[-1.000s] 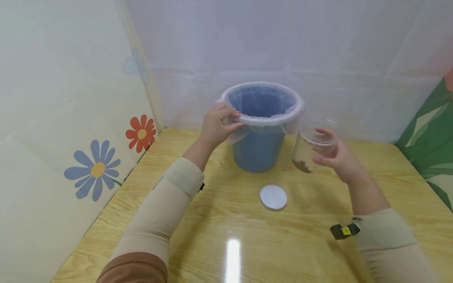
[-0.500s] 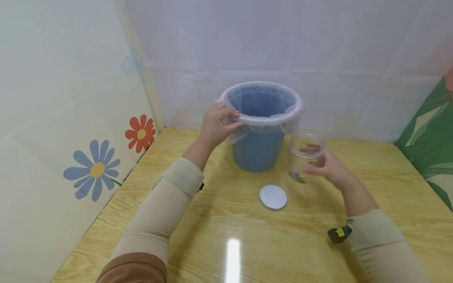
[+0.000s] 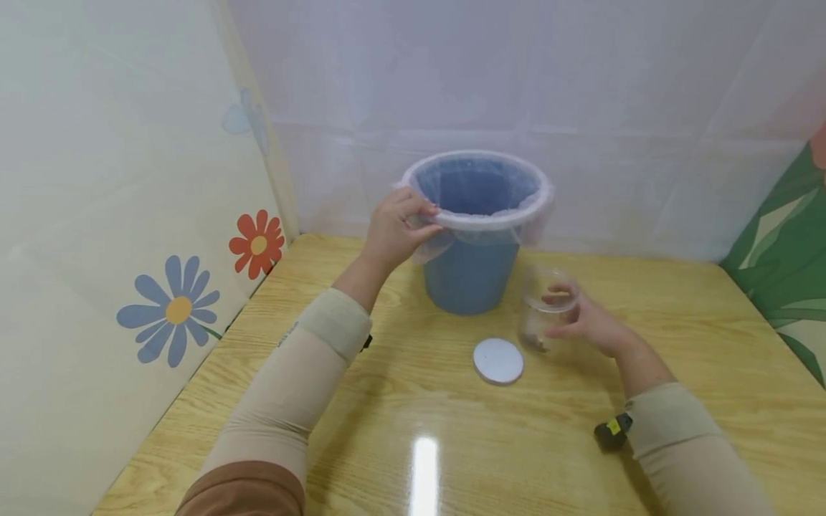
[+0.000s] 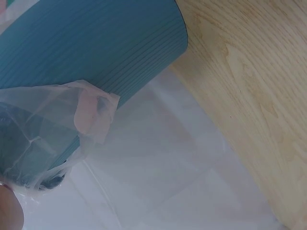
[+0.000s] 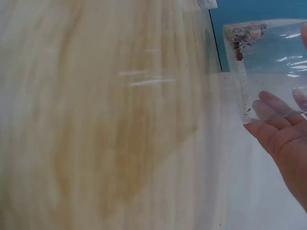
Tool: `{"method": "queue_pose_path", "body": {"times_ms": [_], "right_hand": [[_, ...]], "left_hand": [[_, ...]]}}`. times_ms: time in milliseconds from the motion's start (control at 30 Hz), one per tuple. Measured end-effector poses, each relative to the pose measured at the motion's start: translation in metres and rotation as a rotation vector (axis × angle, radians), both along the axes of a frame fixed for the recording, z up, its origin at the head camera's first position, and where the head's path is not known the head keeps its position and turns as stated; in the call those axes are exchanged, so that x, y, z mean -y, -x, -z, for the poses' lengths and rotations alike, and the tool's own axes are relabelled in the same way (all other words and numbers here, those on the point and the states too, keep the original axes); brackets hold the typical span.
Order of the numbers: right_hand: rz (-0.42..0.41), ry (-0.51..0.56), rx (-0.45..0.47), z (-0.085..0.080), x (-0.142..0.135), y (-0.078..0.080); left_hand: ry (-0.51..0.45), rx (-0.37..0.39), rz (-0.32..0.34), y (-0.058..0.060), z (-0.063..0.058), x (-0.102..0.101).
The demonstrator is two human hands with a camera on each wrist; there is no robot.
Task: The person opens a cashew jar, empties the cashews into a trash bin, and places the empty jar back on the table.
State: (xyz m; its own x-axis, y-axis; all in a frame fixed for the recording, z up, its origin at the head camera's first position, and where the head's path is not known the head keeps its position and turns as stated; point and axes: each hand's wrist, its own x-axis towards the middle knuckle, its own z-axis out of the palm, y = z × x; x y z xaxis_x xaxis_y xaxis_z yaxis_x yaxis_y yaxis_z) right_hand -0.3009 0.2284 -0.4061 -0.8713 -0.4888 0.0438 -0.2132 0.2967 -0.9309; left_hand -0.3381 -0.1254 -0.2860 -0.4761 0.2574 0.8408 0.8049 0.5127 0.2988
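My left hand (image 3: 395, 228) grips the near-left rim of a blue trash bin (image 3: 470, 276), thumb outside and fingers over the edge. A thin clear bag (image 3: 445, 240) lines the bin and folds over its rim; the left wrist view shows the thumb pad (image 4: 88, 112) through it. To the right of the bin, my right hand (image 3: 590, 322) holds a clear jar (image 3: 537, 319), fingers curled round its far side. Brown crumbly bits (image 5: 245, 34) lie in the bottom of the jar. A round white lid (image 3: 498, 361) rests flat on the table, just left of the jar.
The wooden table (image 3: 400, 401) meets a white cloth backdrop (image 3: 400, 86) behind the bin. A flower-printed panel (image 3: 148, 179) stands along the left, and a green leaf print (image 3: 784, 265) shows at the right.
My right hand has brought the jar down and to the left, from beside the bin's rim to low near the lid, and the jar is more upright. The left hand stays on the rim.
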Motion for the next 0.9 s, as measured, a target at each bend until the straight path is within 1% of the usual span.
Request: {"method": "queue_pose_path", "body": {"times_ms": [100, 267, 500, 667, 800, 900], "right_hand": [[-0.012, -0.013, 0.014, 0.0025, 0.0010, 0.0008], [0.006, -0.067, 0.023, 0.0044, 0.0011, 0.0014], [0.013, -0.072, 0.032, 0.0076, -0.0015, 0.0035], [0.017, -0.077, 0.044, 0.0068, -0.0020, 0.0030], [0.050, -0.144, 0.052, 0.0051, -0.0029, 0.0014], [0.051, -0.179, 0.066, 0.0030, -0.0052, 0.0003]], "left_hand": [[-0.005, 0.002, 0.004, -0.0004, 0.0004, -0.0003], [-0.004, 0.010, 0.000, -0.0018, 0.0002, -0.0006], [-0.001, 0.001, 0.007, -0.0015, -0.0011, -0.0013], [-0.004, 0.006, 0.010, -0.0007, -0.0011, -0.0020], [0.018, -0.015, 0.003, -0.0003, -0.0002, -0.0022], [0.040, -0.042, 0.000, 0.0005, 0.0004, -0.0024]]}}
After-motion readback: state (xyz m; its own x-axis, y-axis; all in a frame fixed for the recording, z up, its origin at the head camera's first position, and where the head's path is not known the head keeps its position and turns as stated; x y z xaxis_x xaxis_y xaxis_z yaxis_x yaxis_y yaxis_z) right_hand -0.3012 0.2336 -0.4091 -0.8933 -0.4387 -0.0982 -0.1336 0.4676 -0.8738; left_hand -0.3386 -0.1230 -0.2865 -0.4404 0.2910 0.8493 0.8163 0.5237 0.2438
